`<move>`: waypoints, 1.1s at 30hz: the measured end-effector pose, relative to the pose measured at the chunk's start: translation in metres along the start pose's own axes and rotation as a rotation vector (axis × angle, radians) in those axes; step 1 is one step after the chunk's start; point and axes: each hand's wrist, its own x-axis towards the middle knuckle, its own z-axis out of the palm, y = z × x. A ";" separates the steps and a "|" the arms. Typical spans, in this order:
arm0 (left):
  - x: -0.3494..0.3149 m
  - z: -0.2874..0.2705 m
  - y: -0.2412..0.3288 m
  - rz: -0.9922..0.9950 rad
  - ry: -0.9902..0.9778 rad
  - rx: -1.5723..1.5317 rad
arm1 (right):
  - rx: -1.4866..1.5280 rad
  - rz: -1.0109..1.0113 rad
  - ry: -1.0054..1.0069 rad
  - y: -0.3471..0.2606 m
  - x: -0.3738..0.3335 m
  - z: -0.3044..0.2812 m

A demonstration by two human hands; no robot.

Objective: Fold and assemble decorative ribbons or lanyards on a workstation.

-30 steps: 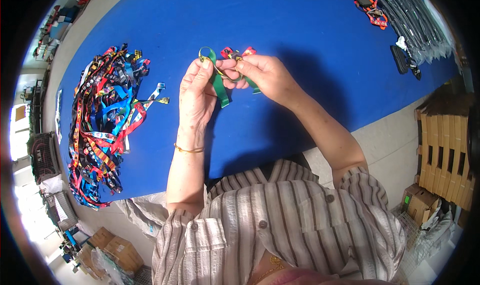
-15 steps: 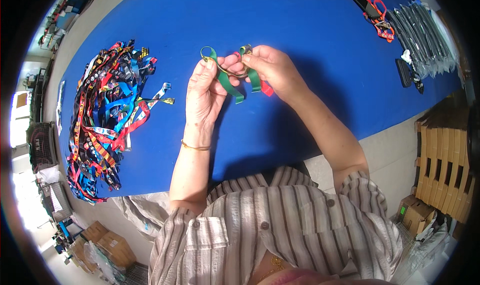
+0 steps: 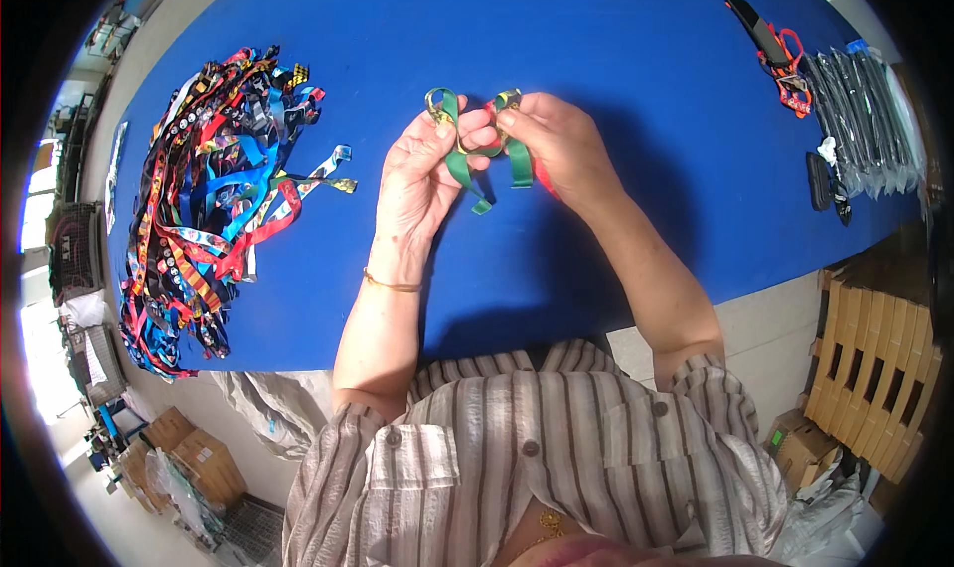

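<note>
Both hands are raised over the blue table, pinching ribbon straps between thumbs and fingers. My left hand grips a green ribbon that loops above the thumb and hangs below the fingers. My right hand pinches a second stretch of green ribbon, with a red strip hanging beside it. Yellow-patterned parts show near the fingertips of both hands. Whether the two green stretches belong to one ribbon is hidden by the fingers.
A heap of colourful patterned straps lies on the table's left. At the far right are a stack of plastic-wrapped dark items, a black flat object, orange straps and a small black object. Cardboard boxes stand on the floor.
The view has shifted slightly, so the heap and the stack sit differently in the picture. Both hands keep their pinch on the ribbon, and the green loop has turned a little.
</note>
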 end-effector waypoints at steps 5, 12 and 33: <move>-0.002 -0.001 -0.002 0.004 0.028 -0.013 | 0.015 -0.021 -0.008 0.000 -0.003 -0.001; -0.004 -0.002 -0.003 -0.022 -0.013 -0.024 | -0.159 0.009 0.004 -0.010 -0.014 0.002; -0.004 -0.006 -0.002 0.049 0.046 0.145 | -0.157 -0.078 -0.031 0.005 -0.013 -0.001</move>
